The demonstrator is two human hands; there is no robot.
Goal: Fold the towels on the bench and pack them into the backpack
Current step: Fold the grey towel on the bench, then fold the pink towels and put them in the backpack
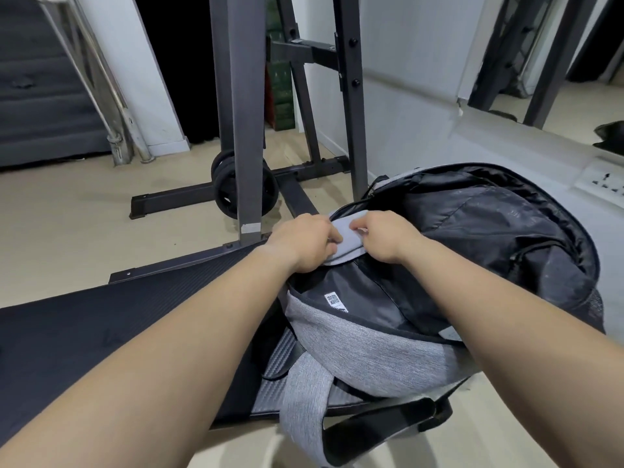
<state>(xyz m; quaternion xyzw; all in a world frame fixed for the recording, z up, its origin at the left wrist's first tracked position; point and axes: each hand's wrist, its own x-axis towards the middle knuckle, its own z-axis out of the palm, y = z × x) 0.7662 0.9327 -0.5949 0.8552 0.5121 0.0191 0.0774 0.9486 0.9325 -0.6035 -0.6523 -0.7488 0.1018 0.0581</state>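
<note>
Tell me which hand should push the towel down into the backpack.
Probably the right hand: it pinches the towel from over the open backpack, while the left hand grips it at the outer rim.

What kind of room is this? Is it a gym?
Probably a small gym. There's a tall metal rack with black weight plates low on it, and a padded black bench. The left hand and right hand grip a grey towel.

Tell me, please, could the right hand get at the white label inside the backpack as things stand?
Probably yes: the backpack is open and the label lies uncovered near the right hand, though that hand must first release the towel.
</note>
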